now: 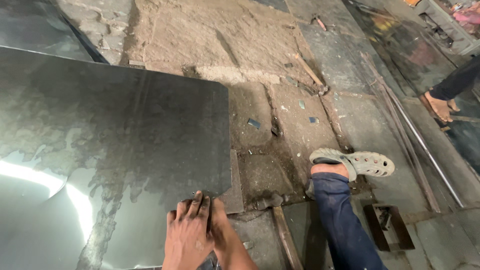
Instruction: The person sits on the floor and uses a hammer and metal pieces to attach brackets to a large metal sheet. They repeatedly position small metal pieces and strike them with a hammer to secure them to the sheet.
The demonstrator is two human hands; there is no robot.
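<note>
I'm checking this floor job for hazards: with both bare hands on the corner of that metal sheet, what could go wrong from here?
1. The bare hands press on the metal sheet at its corner edge, which might cut them.
2. The hammer lies close by the person's leg, and metal scraps litter the floor near the open clog.

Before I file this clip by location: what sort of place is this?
Probably a sheet-metal workshop floor: a large metal sheet under the hands, a hammer on rough stone slabs, and long metal rods alongside.
</note>
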